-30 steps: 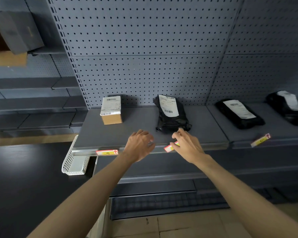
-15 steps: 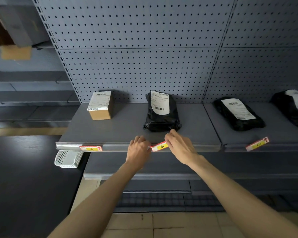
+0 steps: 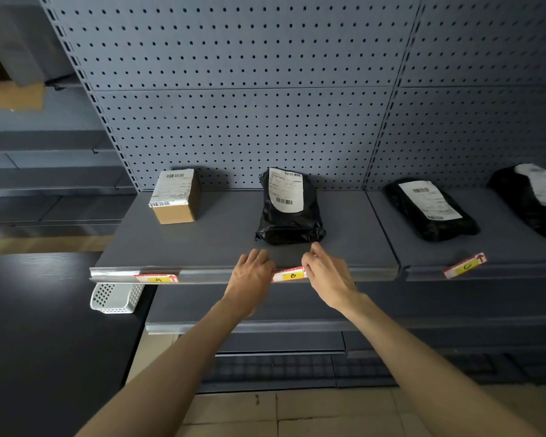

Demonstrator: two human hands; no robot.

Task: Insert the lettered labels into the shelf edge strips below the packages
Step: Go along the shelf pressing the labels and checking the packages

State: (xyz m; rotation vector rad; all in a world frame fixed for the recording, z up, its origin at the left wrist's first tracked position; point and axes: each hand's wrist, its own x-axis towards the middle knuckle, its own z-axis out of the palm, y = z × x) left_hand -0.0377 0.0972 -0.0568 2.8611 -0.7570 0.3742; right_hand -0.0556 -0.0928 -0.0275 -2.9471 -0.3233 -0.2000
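A red-and-yellow label B (image 3: 290,275) lies along the shelf edge strip (image 3: 202,275), below the black package (image 3: 289,207). My left hand (image 3: 251,279) pinches its left end and my right hand (image 3: 327,274) its right end. The label sits nearly level in the strip. Label A (image 3: 157,278) sits flat in the strip below the cardboard box (image 3: 175,196). Label C (image 3: 465,265) hangs tilted at the edge of the neighbouring shelf, below a second black package (image 3: 431,209).
A third black package (image 3: 531,197) lies at the far right. A white perforated basket (image 3: 116,298) hangs under the shelf's left end. Grey pegboard backs the shelves. A lower shelf (image 3: 265,326) juts out beneath my hands. An open cardboard box (image 3: 11,74) sits upper left.
Label B has gone from tilted to nearly level along the strip. Both hands have closed in on its two ends, the left moving up to the edge.
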